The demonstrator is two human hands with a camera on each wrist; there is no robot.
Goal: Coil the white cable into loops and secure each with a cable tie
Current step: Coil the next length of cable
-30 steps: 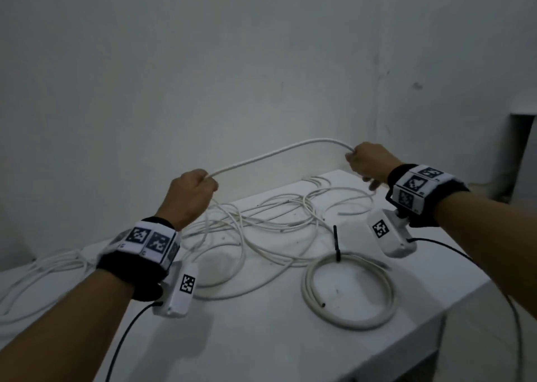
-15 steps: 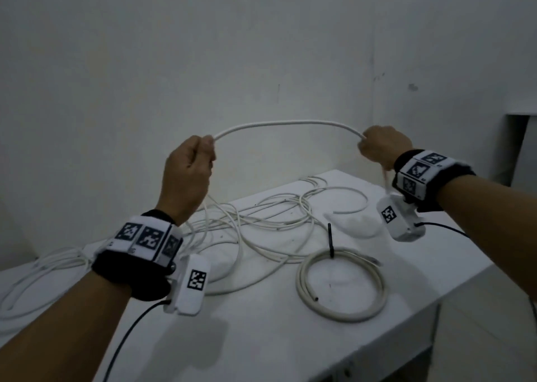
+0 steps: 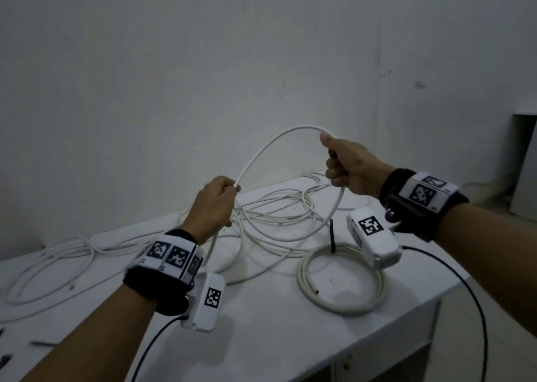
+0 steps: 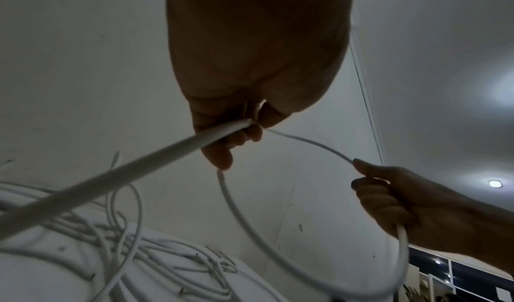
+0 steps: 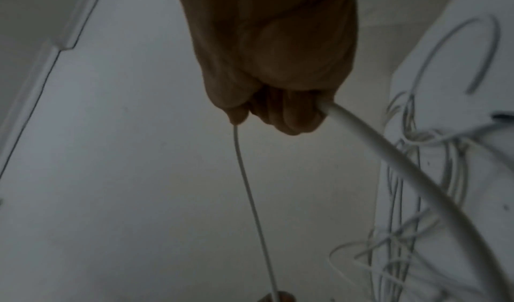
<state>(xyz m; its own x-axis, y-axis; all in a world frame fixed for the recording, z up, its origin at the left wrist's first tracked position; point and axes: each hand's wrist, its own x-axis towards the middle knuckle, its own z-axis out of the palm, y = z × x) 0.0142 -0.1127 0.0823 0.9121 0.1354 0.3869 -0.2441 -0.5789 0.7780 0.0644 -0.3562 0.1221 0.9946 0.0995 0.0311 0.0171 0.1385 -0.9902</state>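
A white cable (image 3: 261, 149) arcs in the air between both hands, above a white table (image 3: 276, 338). My left hand (image 3: 216, 204) pinches one end of the arc at centre; the wrist view shows its fingers (image 4: 222, 153) curled round the cable (image 4: 125, 175). My right hand (image 3: 345, 166) grips the other end higher up, fist closed round the cable (image 5: 375, 144), which drops from it in a curve back toward the left hand. A finished coil (image 3: 343, 280) bound by a black cable tie (image 3: 332, 236) lies on the table under the right wrist.
Loose white cable (image 3: 276, 216) lies tangled on the table behind the hands, and more trails off to the left (image 3: 49, 268). Small dark pieces (image 3: 40, 344) lie at the front left. The table's edge (image 3: 406, 317) runs at the right; a wall stands close behind.
Both hands have come closer together, the left moving right and the right rising a little. The cable between them has bent from a shallow span into a tall, near-closed loop.
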